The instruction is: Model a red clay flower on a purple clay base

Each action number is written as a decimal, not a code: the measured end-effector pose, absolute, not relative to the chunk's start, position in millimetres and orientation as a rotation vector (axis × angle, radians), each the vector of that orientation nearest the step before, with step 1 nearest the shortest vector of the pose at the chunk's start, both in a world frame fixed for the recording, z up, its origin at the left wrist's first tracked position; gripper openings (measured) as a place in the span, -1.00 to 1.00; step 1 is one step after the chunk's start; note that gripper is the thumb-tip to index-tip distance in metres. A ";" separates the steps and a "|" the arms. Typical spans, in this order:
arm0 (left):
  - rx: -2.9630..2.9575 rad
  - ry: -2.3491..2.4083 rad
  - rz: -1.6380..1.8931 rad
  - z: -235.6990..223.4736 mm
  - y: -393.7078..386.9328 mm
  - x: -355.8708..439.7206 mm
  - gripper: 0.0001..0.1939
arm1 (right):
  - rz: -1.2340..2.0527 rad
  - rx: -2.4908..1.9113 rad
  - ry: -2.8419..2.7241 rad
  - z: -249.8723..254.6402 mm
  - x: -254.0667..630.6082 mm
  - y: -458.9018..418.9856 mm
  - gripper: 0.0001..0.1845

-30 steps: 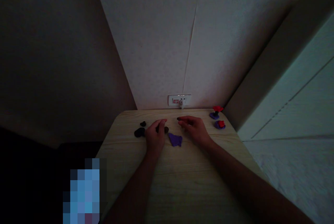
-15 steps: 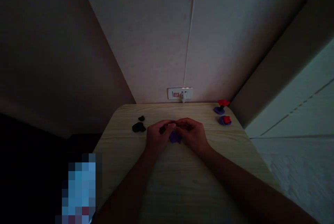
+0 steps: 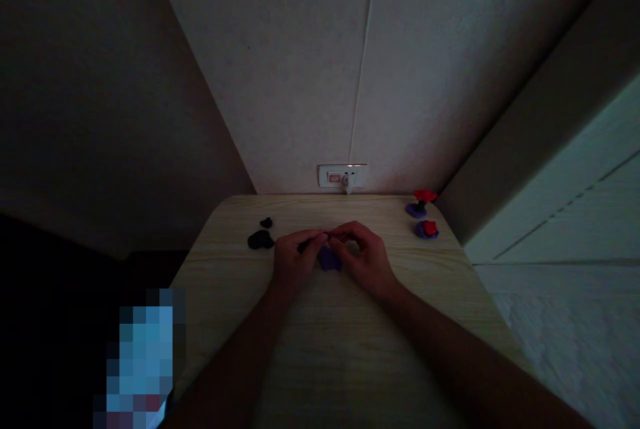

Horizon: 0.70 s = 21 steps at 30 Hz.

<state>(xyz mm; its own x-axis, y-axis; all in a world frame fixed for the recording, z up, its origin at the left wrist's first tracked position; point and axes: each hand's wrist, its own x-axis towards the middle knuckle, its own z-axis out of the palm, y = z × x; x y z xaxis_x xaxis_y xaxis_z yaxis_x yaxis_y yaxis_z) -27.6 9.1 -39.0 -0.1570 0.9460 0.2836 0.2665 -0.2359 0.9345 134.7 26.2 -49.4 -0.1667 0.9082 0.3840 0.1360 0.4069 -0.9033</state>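
My left hand [image 3: 295, 259] and my right hand [image 3: 364, 257] meet above the middle of the table, fingertips pinched together. Whatever lies between the fingertips is small and mostly hidden, too dark to name. Just below them a flat purple piece [image 3: 330, 259], which looks like modelling clay, rests on the table and is partly covered by the fingers. Left of my left hand lie a larger black lump [image 3: 260, 239] and a smaller black lump [image 3: 267, 222], also clay-like.
At the table's [image 3: 320, 342] back right stand a small red flower shape [image 3: 425, 196] on a purple base and a red piece in a purple cup shape [image 3: 427, 229]. Behind is a wall with a socket [image 3: 343, 176] and a plug in it. A pixelated bright patch [image 3: 145, 356] is at lower left.
My fingertips have shifted slightly, and the right hand's fingers now leave a wider gap beside the thumb. The whole view has moved a little; the table pieces stay in place.
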 end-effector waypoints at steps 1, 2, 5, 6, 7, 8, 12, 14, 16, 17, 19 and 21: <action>1.517 1.383 1.423 -39.4 8.5 -27.3 -0.83 | 0.897 -0.929 -1.613 -48.9 135.8 25.8 -0.85; 1.536 1.363 1.414 -39.7 7.9 -27.2 -0.81 | 0.901 -0.912 -1.626 -48.6 136.7 25.6 -0.85; 1.583 1.353 1.395 -40.5 6.9 -27.1 -0.76 | 0.974 -0.895 -1.629 -48.5 137.3 24.8 -0.82; 1.597 1.364 1.390 -40.8 6.9 -27.2 -0.75 | 1.015 -0.905 -1.604 -48.6 137.0 24.6 -0.82; 1.609 1.377 1.386 -41.2 6.9 -27.3 -0.75 | 1.065 -0.918 -1.565 -48.7 136.5 24.4 -0.81; 1.619 1.387 1.380 -41.7 7.0 -27.5 -0.74 | 1.122 -0.933 -1.518 -48.8 135.9 24.3 -0.79; 1.652 1.414 1.382 -42.4 6.6 -27.7 -0.73 | 1.284 -0.967 -1.384 -48.9 134.6 25.3 -0.74; 1.675 1.401 1.384 -42.1 6.2 -27.5 -0.73 | 1.308 -0.968 -1.353 -48.9 134.7 26.5 -0.73; 1.663 1.383 1.384 -42.2 6.2 -26.8 -0.75 | 1.322 -0.964 -1.345 -49.2 135.2 27.6 -0.71; 1.636 1.375 1.383 -42.6 6.5 -26.3 -0.76 | 1.324 -0.962 -1.348 -49.4 135.4 28.0 -0.71; 1.565 1.367 1.377 -43.6 7.2 -25.1 -0.78 | 1.325 -0.962 -1.366 -50.0 135.5 28.4 -0.70; 1.516 1.364 1.371 -44.5 7.7 -23.6 -0.78 | 1.323 -0.963 -1.378 -50.4 135.2 28.5 -0.68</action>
<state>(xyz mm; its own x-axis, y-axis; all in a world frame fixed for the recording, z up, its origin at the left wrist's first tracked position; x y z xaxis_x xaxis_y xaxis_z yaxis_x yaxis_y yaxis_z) -23.6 7.7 -44.5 -0.0990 0.9605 0.2599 0.2553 -0.2280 0.9396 135.2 28.5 -50.4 -0.2270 0.9671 0.1147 -0.0752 0.1000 -0.9921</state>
